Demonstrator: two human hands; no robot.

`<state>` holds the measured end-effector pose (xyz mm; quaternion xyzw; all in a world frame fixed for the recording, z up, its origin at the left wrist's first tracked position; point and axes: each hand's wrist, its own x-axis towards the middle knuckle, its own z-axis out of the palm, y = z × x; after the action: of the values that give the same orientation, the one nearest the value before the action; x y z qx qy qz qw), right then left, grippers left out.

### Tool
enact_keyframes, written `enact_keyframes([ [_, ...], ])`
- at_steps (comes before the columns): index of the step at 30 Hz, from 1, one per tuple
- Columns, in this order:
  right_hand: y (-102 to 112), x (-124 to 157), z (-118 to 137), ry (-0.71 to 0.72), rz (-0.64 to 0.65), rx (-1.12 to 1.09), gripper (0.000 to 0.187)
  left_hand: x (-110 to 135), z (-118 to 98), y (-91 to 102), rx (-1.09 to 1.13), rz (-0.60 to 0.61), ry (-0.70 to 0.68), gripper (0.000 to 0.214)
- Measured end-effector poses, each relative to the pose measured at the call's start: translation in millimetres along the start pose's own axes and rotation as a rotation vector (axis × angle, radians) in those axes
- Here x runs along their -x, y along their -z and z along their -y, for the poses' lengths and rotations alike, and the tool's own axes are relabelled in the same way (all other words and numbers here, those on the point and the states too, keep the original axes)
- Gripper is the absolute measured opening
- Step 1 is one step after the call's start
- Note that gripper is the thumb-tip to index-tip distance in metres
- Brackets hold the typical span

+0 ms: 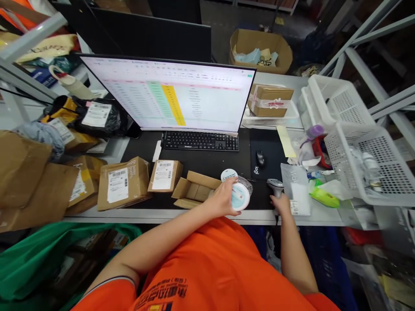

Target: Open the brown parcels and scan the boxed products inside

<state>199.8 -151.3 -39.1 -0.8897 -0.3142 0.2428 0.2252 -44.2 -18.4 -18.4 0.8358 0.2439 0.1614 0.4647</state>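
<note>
Works at a desk (pixel 145 214), facing a wide monitor (pixel 129 95) at eleven o'clock, with an open carton (pixel 202 178) nearer in, also at eleven. Grips a scanner (pixel 275 183) at one o'clock in the right hand (pixel 281 204), closed round its handle; holds a round tub (pixel 240 199) just past twelve in the left hand (pixel 223 198). Likely best done by steadying the tub, leaving its marked side uncovered and squaring the scanner's nose toward it. Shows, on the tub, a pale blue, white-rimmed side turned up to the camera — marked near the middle — beside a lettered disc (pixel 228 174); cannot tell whether joined.
</note>
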Motion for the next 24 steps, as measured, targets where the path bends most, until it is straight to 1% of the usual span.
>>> enact_keyframes([
  [2, 8, 1, -3, -0.017, 0.047, -0.051, 0.036, -10, 5, -6.5, -0.031, 0.043, -0.078, 0.108],
  [4, 19, 8, -5, -0.037, 0.106, -0.096, 0.034, -20, 11, -11.0, -0.092, 0.118, -0.099, 0.099],
  [7, 38, 33, -7, -0.064, 0.262, -0.192, 0.037, -36, 17, -19.8, -0.211, 0.327, -0.125, 0.096],
  [9, 49, 52, -5, -0.032, 0.376, -0.189, 0.038, -48, 20, -30.1, -0.289, 0.481, -0.161, 0.095],
  [11, 54, 66, -3, 0.030, 0.445, -0.113, 0.036, -60, 21, -43.0, -0.368, 0.574, -0.142, 0.081],
  [12, 54, 69, -2, 0.052, 0.455, -0.073, 0.034, -66, 21, -49.4, -0.402, 0.596, -0.117, 0.070],
  [14, 46, 70, -4, 0.062, 0.435, -0.009, 0.031, -78, 22, -60.4, -0.451, 0.614, -0.073, 0.051],
  [15, 39, 68, -6, 0.052, 0.418, 0.022, 0.030, -83, 22, -64.4, -0.464, 0.615, -0.061, 0.047],
  [17, 24, 61, -12, 0.025, 0.386, 0.076, 0.026, -93, 23, -68.4, -0.481, 0.621, -0.046, 0.045],
  [19, 10, 54, -17, 0.014, 0.377, 0.091, 0.025, -101, 21, -65.7, -0.499, 0.624, -0.026, 0.050],
  [21, 0, 49, -21, 0.020, 0.387, 0.074, 0.024, -105, 16, -53.5, -0.513, 0.613, -0.026, 0.062],
  [23, -6, 45, -21, 0.023, 0.389, 0.058, 0.024, -102, 8, -29.2, -0.497, 0.545, -0.077, 0.076],
  [24, -7, 44, -20, 0.023, 0.384, 0.055, 0.024, -95, 4, -12.7, -0.476, 0.472, -0.099, 0.076],
])
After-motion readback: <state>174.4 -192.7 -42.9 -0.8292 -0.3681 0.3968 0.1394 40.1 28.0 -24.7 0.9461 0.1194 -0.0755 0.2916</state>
